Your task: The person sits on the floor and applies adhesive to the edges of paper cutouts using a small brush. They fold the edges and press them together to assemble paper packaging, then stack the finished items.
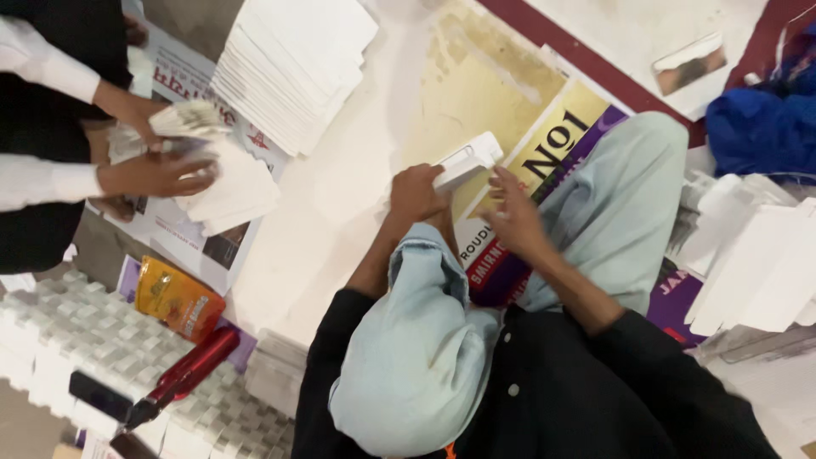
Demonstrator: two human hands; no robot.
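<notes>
White card (466,160) gripped by left hand (415,194); right hand (512,219) blurred.

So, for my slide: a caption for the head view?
Left hand grips a small flat white card piece; right hand touches it.

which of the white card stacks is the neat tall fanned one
The white stack at the top centre, stepped and untouched on the floor. The stacks at the right edge lie jumbled.

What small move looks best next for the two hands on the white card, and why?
Probably bring the right hand onto the white card to steady it: the left hand grips its near end alone, while the right fingers sit open just beside it.
</notes>
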